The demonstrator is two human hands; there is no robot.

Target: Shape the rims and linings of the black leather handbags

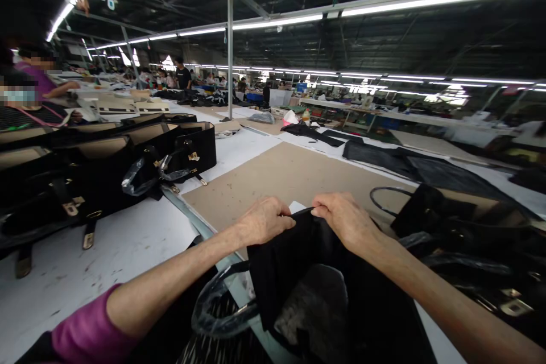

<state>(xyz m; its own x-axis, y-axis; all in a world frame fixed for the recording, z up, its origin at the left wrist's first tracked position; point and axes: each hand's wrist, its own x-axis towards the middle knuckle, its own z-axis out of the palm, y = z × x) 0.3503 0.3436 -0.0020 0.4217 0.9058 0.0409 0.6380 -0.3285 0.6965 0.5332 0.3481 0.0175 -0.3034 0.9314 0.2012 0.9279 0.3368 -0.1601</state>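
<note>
A black handbag (324, 290) stands open just in front of me on the worktable. My left hand (267, 219) is closed on the far rim of the bag, fingers curled over its edge. My right hand (347, 219) grips the same rim a little to the right, also closed. Between the two hands the black rim is pulled taut. A plastic-wrapped black handle (217, 310) loops out from the bag's left side. A brown cardboard sheet (290, 179) lies on the white table beyond my hands.
A row of black handbags (106, 165) with gold fittings lines the table at left. More black bags (460, 239) lie at right. Dark fabric pieces (405, 162) lie farther back. Two people sit at far left (29, 96); others work in the distance.
</note>
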